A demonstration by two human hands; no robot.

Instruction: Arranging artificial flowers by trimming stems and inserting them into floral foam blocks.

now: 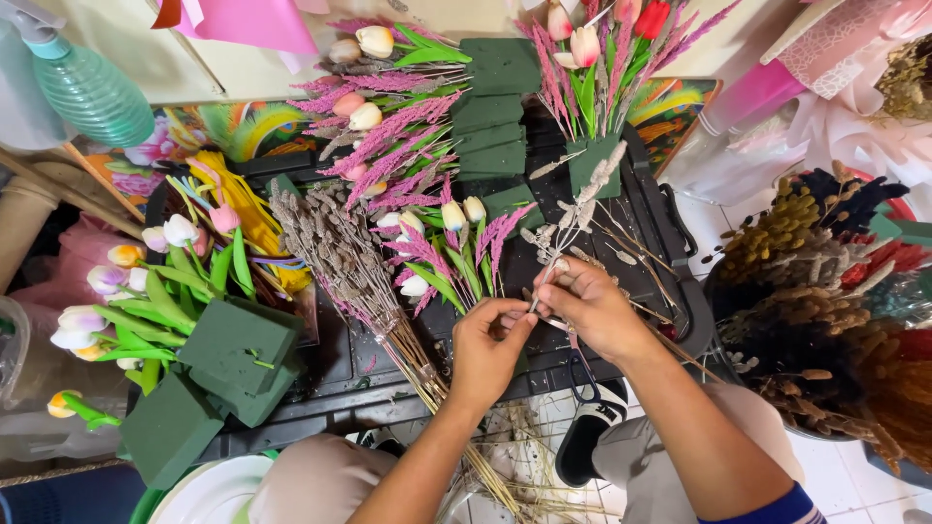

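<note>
My left hand [485,349] and my right hand [592,309] meet over a black tray [670,243]. Both pinch thin dried stems [578,218] with pale grey seed heads that rise toward a green foam block [587,165] holding pink plumes and tulips. The left fingertips grip the lower stem ends beside the right thumb. A handle of dark scissors [585,374] shows under my right hand.
A long bundle of dried grey-brown sprigs [354,267] lies left of my hands. Foam blocks [238,354] with artificial tulips sit at left, stacked blocks [490,116] at the back. A basket of dried brown and yellow plants [825,311] stands at right. A spray bottle [87,87] is at top left.
</note>
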